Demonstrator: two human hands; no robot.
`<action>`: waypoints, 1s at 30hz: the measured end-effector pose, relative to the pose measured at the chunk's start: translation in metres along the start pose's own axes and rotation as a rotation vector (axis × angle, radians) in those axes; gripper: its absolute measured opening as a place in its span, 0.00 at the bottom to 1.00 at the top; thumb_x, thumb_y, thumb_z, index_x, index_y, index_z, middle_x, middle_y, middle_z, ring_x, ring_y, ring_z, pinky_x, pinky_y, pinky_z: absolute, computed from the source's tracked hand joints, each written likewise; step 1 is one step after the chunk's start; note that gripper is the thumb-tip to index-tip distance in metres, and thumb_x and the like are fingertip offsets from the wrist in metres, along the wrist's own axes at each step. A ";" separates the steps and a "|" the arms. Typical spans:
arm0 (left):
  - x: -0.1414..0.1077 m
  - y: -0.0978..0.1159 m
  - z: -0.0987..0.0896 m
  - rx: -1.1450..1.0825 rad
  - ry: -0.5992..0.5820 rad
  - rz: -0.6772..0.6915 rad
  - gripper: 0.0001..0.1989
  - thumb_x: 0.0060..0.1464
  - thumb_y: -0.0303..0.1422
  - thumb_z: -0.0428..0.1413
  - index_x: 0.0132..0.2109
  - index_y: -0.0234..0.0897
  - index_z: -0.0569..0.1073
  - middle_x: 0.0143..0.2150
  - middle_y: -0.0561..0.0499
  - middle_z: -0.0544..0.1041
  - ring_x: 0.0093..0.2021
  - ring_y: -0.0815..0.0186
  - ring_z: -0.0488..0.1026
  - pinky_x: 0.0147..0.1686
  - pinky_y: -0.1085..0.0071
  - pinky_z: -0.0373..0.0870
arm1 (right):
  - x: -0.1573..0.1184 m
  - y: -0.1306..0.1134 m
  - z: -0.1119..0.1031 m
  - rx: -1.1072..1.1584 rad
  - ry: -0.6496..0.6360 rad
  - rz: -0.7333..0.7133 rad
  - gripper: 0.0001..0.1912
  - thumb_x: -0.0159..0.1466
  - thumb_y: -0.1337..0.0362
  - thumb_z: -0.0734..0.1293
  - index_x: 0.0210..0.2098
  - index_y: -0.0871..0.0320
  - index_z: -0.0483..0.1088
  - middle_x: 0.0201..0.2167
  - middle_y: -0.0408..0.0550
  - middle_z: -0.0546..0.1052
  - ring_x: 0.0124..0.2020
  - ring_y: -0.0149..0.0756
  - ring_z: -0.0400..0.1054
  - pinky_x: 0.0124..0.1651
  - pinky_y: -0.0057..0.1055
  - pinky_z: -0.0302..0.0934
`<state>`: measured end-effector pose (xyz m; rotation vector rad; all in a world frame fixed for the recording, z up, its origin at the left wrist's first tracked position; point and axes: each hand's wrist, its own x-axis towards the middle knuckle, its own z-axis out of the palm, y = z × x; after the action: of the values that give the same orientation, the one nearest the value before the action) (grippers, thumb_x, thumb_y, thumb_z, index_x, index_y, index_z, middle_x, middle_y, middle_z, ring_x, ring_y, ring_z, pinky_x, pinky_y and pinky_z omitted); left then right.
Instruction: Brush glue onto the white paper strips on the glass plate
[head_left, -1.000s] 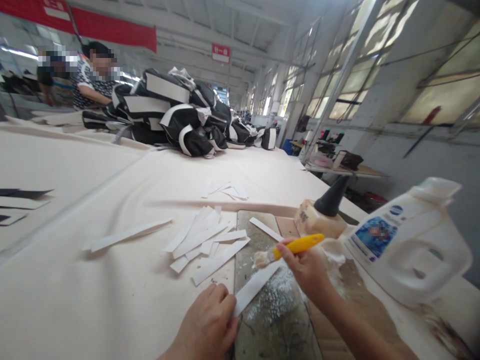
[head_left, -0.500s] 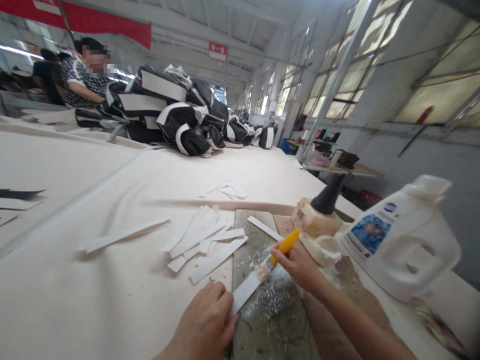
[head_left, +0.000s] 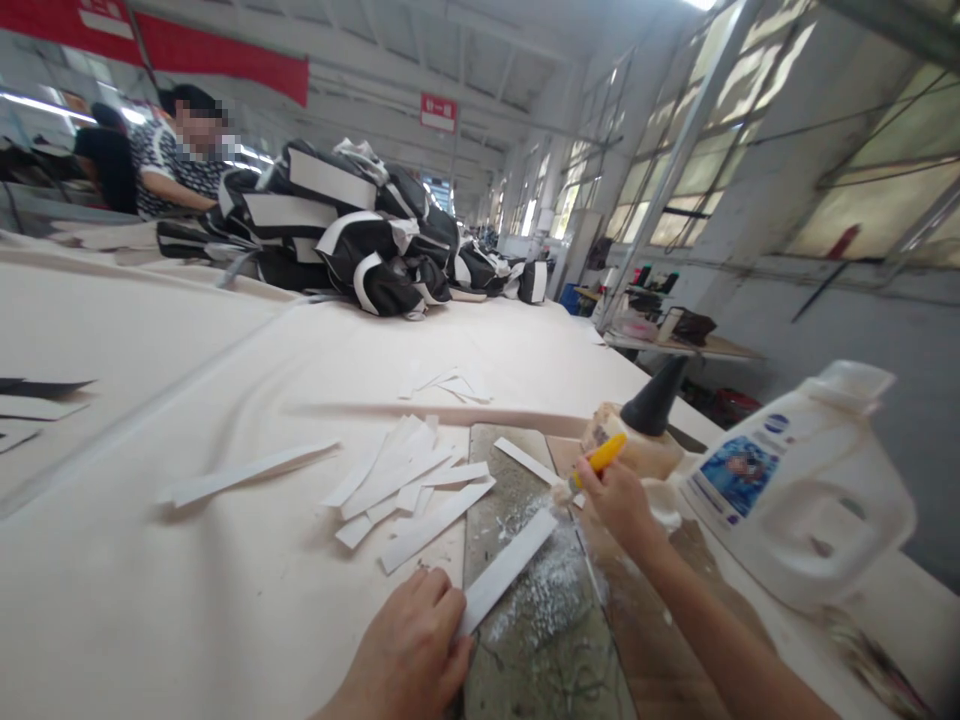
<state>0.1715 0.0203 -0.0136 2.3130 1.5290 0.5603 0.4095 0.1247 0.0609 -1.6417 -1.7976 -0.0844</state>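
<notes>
My right hand (head_left: 619, 500) is closed round the yellow handle of a brush (head_left: 602, 455), whose pale bristles sit just beyond the far end of a white strip (head_left: 514, 562). That strip lies slantwise on a grey board (head_left: 544, 650) spattered with white. My left hand (head_left: 412, 635) pinches the strip's near end at the board's left edge; the thumb is partly hidden. Another white strip (head_left: 529, 464) lies at the board's far end, close to the brush. To the left of the board is a loose pile of white strips (head_left: 409, 480).
A white jug (head_left: 806, 490) and a stained container with a black cone (head_left: 654, 395) stand to the right. One single strip (head_left: 251, 473) lies at left. Black-and-white sewn pieces (head_left: 360, 220) are heaped at the back, near a person in a patterned top (head_left: 176, 165).
My right hand has moved the brush up and to the right, off the strip's middle and past its far end. My left hand keeps its place on the strip.
</notes>
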 end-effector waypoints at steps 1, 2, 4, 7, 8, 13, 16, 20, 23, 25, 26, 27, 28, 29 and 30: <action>0.000 0.000 0.000 0.000 -0.004 0.001 0.05 0.51 0.25 0.50 0.35 0.36 0.70 0.40 0.47 0.70 0.42 0.61 0.66 0.44 0.64 0.65 | 0.001 0.000 0.000 0.022 0.023 -0.008 0.23 0.60 0.49 0.53 0.27 0.61 0.70 0.21 0.52 0.72 0.26 0.41 0.68 0.28 0.30 0.56; -0.001 0.000 0.000 -0.002 -0.006 0.002 0.05 0.50 0.25 0.51 0.35 0.36 0.70 0.40 0.47 0.70 0.43 0.61 0.66 0.44 0.63 0.65 | 0.002 0.000 -0.001 0.051 0.006 -0.026 0.23 0.60 0.49 0.53 0.29 0.61 0.70 0.22 0.51 0.73 0.27 0.40 0.68 0.29 0.29 0.57; -0.001 -0.001 0.000 -0.005 -0.004 0.000 0.05 0.51 0.25 0.51 0.35 0.36 0.70 0.40 0.47 0.70 0.43 0.61 0.66 0.45 0.63 0.65 | 0.003 0.000 0.001 0.091 -0.098 -0.055 0.22 0.60 0.50 0.54 0.26 0.59 0.69 0.20 0.48 0.72 0.24 0.37 0.68 0.27 0.27 0.57; 0.000 -0.001 0.000 -0.011 0.007 -0.007 0.06 0.51 0.25 0.50 0.35 0.36 0.70 0.40 0.47 0.70 0.42 0.61 0.66 0.45 0.63 0.65 | 0.005 0.004 0.001 0.031 -0.163 -0.023 0.22 0.58 0.51 0.55 0.18 0.59 0.65 0.15 0.47 0.68 0.19 0.36 0.64 0.23 0.28 0.54; 0.000 -0.001 0.000 -0.016 0.009 -0.005 0.06 0.51 0.24 0.50 0.35 0.36 0.70 0.40 0.47 0.70 0.43 0.61 0.66 0.45 0.63 0.65 | 0.006 0.005 -0.001 0.011 -0.121 -0.007 0.22 0.58 0.51 0.55 0.19 0.59 0.66 0.16 0.48 0.68 0.20 0.37 0.64 0.24 0.29 0.54; 0.000 -0.003 0.003 -0.057 0.038 -0.001 0.09 0.49 0.24 0.51 0.38 0.36 0.71 0.40 0.47 0.70 0.43 0.60 0.66 0.45 0.63 0.65 | -0.011 0.010 0.000 0.054 -0.125 -0.247 0.18 0.63 0.59 0.54 0.43 0.59 0.70 0.24 0.47 0.72 0.25 0.37 0.66 0.30 0.29 0.59; -0.001 -0.003 0.003 -0.085 0.066 -0.012 0.13 0.48 0.25 0.51 0.42 0.37 0.70 0.42 0.47 0.70 0.44 0.60 0.66 0.47 0.63 0.65 | -0.030 0.016 0.018 -0.120 -0.165 -0.366 0.19 0.59 0.69 0.55 0.45 0.58 0.70 0.25 0.50 0.73 0.28 0.39 0.67 0.34 0.32 0.60; -0.003 -0.002 0.002 -0.090 0.082 -0.002 0.15 0.46 0.25 0.51 0.43 0.37 0.70 0.43 0.47 0.71 0.45 0.59 0.66 0.48 0.63 0.65 | -0.038 0.019 0.038 0.080 -0.173 -0.248 0.16 0.59 0.64 0.55 0.43 0.59 0.68 0.34 0.52 0.74 0.33 0.39 0.68 0.37 0.34 0.62; -0.003 -0.003 0.003 -0.092 0.096 0.009 0.16 0.46 0.26 0.51 0.45 0.35 0.70 0.43 0.45 0.71 0.45 0.58 0.67 0.48 0.62 0.65 | -0.030 0.006 0.035 0.339 -0.195 -0.126 0.16 0.53 0.64 0.58 0.41 0.58 0.66 0.35 0.50 0.73 0.34 0.38 0.69 0.36 0.33 0.64; -0.003 -0.004 0.005 -0.104 0.124 0.035 0.19 0.47 0.28 0.52 0.49 0.33 0.68 0.45 0.43 0.71 0.46 0.57 0.67 0.49 0.60 0.65 | -0.023 -0.008 0.029 0.496 -0.192 -0.045 0.16 0.50 0.65 0.59 0.39 0.58 0.64 0.32 0.48 0.72 0.31 0.37 0.68 0.31 0.31 0.64; -0.003 -0.005 0.005 -0.112 0.147 0.050 0.20 0.48 0.29 0.52 0.50 0.31 0.66 0.46 0.41 0.71 0.47 0.57 0.67 0.49 0.60 0.66 | -0.020 -0.016 0.026 0.568 -0.185 -0.008 0.17 0.49 0.65 0.59 0.39 0.58 0.63 0.32 0.47 0.71 0.28 0.35 0.67 0.27 0.30 0.64; -0.003 -0.006 0.005 -0.122 0.177 0.065 0.22 0.48 0.30 0.52 0.52 0.30 0.65 0.47 0.40 0.71 0.47 0.57 0.67 0.48 0.59 0.67 | -0.018 -0.023 0.023 0.628 -0.180 0.022 0.17 0.48 0.65 0.59 0.39 0.58 0.63 0.32 0.46 0.70 0.26 0.34 0.65 0.24 0.28 0.63; -0.003 -0.006 0.004 -0.135 0.212 0.080 0.23 0.48 0.30 0.52 0.52 0.30 0.64 0.46 0.40 0.71 0.45 0.57 0.68 0.47 0.60 0.68 | -0.015 -0.030 0.022 0.678 -0.173 0.043 0.18 0.48 0.65 0.59 0.39 0.58 0.62 0.32 0.46 0.69 0.24 0.32 0.64 0.22 0.27 0.62; -0.003 -0.007 0.003 -0.155 0.249 0.099 0.22 0.49 0.30 0.51 0.52 0.30 0.63 0.44 0.40 0.71 0.43 0.59 0.70 0.45 0.61 0.70 | -0.013 -0.036 0.021 0.719 -0.165 0.054 0.19 0.47 0.66 0.59 0.39 0.58 0.61 0.32 0.45 0.68 0.24 0.31 0.63 0.21 0.26 0.62; -0.003 -0.008 0.001 -0.182 0.285 0.127 0.21 0.50 0.29 0.49 0.52 0.31 0.63 0.42 0.42 0.72 0.39 0.61 0.71 0.42 0.64 0.71 | -0.011 -0.041 0.022 0.748 -0.159 0.056 0.19 0.46 0.66 0.59 0.40 0.58 0.61 0.32 0.45 0.68 0.24 0.31 0.63 0.21 0.26 0.62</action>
<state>0.1645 0.0203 -0.0186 2.2737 1.3840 1.0564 0.3633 0.1177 0.0548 -1.1661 -1.6061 0.6800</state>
